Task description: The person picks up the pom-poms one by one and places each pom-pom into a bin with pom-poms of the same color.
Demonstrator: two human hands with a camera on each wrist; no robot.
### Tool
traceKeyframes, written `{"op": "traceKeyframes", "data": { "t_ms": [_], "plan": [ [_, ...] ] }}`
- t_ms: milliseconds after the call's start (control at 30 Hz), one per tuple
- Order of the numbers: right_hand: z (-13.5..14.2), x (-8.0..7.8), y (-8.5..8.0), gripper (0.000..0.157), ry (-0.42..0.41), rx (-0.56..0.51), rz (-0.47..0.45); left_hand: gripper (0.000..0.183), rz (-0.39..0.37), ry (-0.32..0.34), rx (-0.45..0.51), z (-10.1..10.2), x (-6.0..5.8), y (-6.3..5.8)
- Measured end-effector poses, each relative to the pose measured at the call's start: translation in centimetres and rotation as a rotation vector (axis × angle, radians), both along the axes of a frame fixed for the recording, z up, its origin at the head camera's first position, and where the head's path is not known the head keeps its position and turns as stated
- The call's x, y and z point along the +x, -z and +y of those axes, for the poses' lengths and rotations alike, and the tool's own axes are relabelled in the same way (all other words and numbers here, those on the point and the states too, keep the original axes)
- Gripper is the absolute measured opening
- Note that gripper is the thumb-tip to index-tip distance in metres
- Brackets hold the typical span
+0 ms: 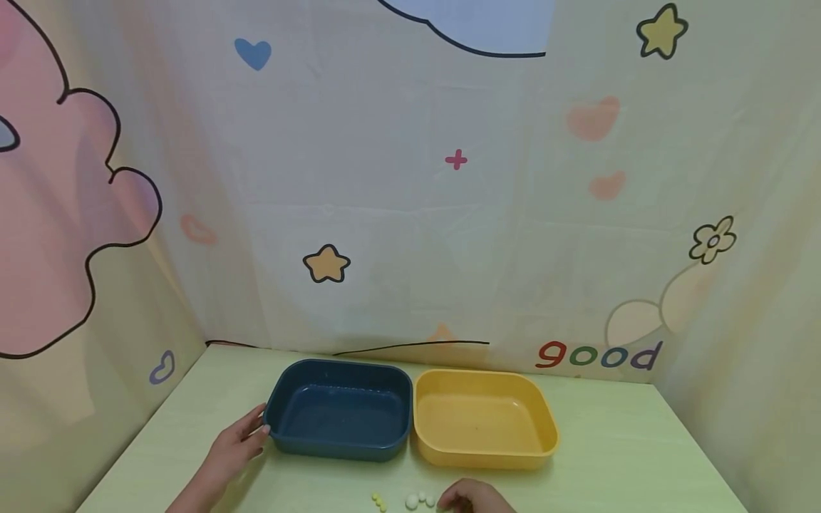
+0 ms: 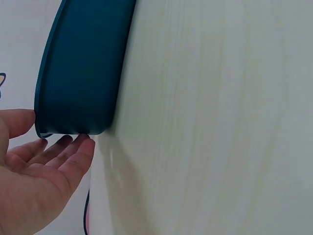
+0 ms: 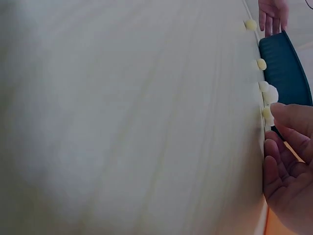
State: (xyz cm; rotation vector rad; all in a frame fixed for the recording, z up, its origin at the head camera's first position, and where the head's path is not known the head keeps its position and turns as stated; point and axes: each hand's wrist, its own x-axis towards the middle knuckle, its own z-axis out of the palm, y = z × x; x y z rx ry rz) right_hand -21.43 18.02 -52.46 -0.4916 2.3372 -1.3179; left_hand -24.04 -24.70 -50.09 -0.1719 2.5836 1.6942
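Note:
My left hand (image 1: 236,443) is at the left end of the dark blue tray (image 1: 282,443). In the left wrist view its thumb meets the rim, and its extended fingers (image 2: 80,159) touch the end wall. My right hand (image 1: 474,495) is low on the table, in front of the yellow tray (image 1: 484,459). Just left of it sit small white balls (image 1: 412,502) and a short group of small yellow balls (image 1: 378,501). In the right wrist view, the thumb (image 3: 293,116) is right beside a small pale ball (image 3: 267,114), and the other fingers are loosely bent.
Both trays stand side by side on the pale green table (image 1: 616,442), nearly touching, with nothing visible inside. A printed curtain (image 1: 398,214) hangs behind the table and along both sides.

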Motion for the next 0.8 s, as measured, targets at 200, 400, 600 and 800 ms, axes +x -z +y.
{"op": "traceKeyframes", "data": {
  "t_ms": [200,400,600,800],
  "plan": [
    [-0.37,0.05,-0.11,0.012,-0.026,0.055,0.063,0.058,-0.012,0.010,0.041,-0.01,-0.08,0.06],
    [-0.65,0.02,-0.29,0.011,-0.073,0.072,0.130,0.059,-0.020,0.005,0.045,0.06,-0.13,-0.03],
    [-0.79,0.04,-0.31,0.011,-0.098,0.051,0.160,0.058,-0.023,-0.015,0.045,0.13,-0.25,-0.12],
    [-0.75,0.02,-0.49,0.012,-0.095,0.055,0.127,0.057,-0.009,-0.009,0.036,0.22,-0.26,-0.20]
  ]
}}
